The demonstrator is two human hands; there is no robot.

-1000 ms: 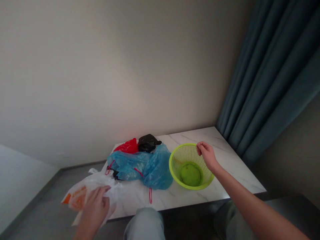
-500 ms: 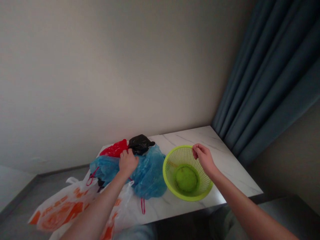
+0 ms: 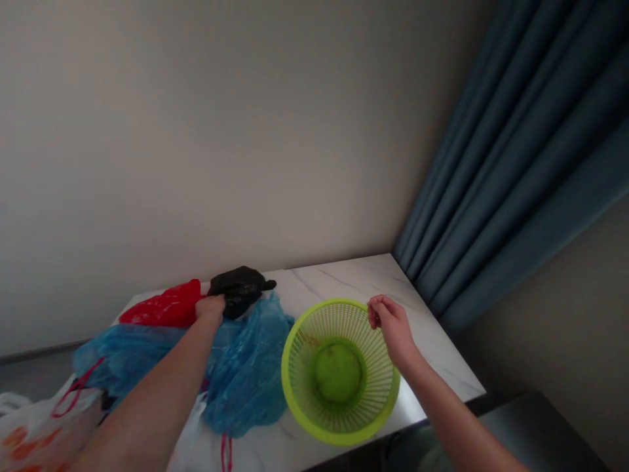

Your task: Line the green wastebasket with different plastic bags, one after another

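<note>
My left hand [image 3: 211,307] is closed on the near left edge of a crumpled black plastic bag [image 3: 240,285]; its fingertips are hidden. Right beside it, on the left, lies a red plastic bag [image 3: 167,305]. Under my left wrist spreads a large translucent blue plastic bag [image 3: 250,373]. My right hand [image 3: 390,324] has its fingers curled and pinched at the far right rim of a lime-green plastic basket [image 3: 293,403]. No contents show in the basket, and its round bottom is visible.
White bags with orange print [image 3: 39,439] hang over the near left of the white marbled table [image 3: 324,278]. Pink-red drawstrings [image 3: 78,387] trail from the pile. A plain wall [image 3: 221,131] stands behind, and a blue-grey curtain [image 3: 481,177] hangs on the right.
My left hand has moved from above the blue bag to the black bag and closed on it. My right hand stays at the basket's rim. The view has shifted right and closer.
</note>
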